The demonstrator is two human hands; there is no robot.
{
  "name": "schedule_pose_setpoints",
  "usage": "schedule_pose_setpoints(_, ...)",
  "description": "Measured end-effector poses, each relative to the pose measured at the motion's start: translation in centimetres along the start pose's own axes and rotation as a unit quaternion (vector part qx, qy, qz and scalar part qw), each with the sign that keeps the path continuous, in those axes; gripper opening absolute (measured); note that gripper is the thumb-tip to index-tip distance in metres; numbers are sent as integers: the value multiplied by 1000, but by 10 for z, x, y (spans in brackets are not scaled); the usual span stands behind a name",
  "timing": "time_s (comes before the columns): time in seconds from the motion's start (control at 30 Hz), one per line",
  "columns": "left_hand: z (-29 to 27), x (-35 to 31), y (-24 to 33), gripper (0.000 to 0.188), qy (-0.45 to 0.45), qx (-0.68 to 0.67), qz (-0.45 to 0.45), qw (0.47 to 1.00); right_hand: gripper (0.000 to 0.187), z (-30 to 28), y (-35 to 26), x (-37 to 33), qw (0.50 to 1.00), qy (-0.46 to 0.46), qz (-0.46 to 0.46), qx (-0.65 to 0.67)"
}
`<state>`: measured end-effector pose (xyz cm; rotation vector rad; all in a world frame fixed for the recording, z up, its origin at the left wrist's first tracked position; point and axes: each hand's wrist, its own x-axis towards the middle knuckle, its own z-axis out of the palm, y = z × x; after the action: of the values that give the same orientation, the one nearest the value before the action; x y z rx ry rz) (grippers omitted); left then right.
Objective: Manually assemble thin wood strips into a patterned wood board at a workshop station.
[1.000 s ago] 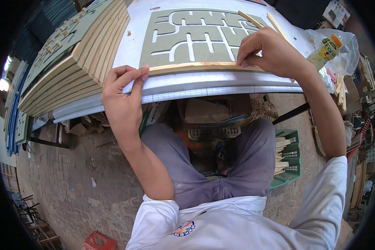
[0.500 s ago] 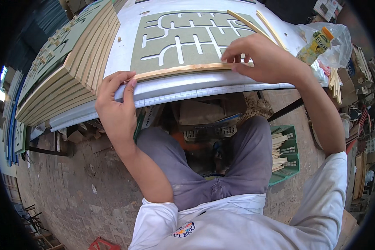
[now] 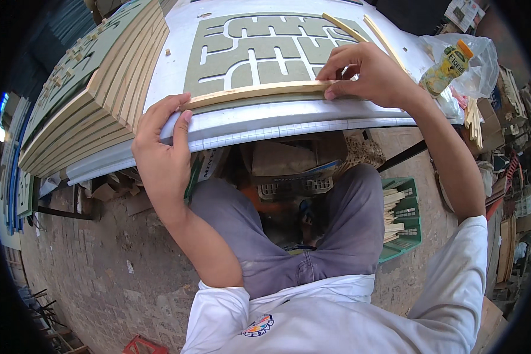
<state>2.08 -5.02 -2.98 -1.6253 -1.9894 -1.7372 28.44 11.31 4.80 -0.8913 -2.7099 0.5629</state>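
A thin light wooden strip (image 3: pixel 253 92) lies along the near edge of a grey-green board (image 3: pixel 218 62) cut with branching slots. My left hand (image 3: pixel 162 133) pinches the strip's left end between thumb and fingers. Toward its right end, my right hand (image 3: pixel 366 76) grips the same strip, thumb in front and fingers behind. The hand covers that end of the strip and part of the board. Two more wooden strips, a shorter-looking one (image 3: pixel 343 27) across the board's far right corner and another (image 3: pixel 383 39) beside it, lie beyond my right hand.
A stack of wood-framed boards (image 3: pixel 109 82) stands at left on the white table (image 3: pixel 177 29). At right are a juice bottle (image 3: pixel 448 68) and a clear plastic bag (image 3: pixel 481 65). Below the table, a green crate (image 3: pixel 407 218) holds several wooden strips. A small wooden peg (image 3: pixel 167 52) lies near the stack.
The strip has turned slightly and risen a little at its right part, showing a broader face. My right hand has shifted slightly and its fingers have closed on the strip. The left hand keeps its pinch.
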Motion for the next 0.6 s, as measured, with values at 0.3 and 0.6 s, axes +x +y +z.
schedule_pose_setpoints(0.3,0,-1,0,13,19,10,-14,1000,12,-4,-2,-3,998,-6,-66,-14)
schedule_pose_setpoints(0.6,0,2,-1,13,0,-11,15,1000,9,-6,12,0,994,-16,-88,67)
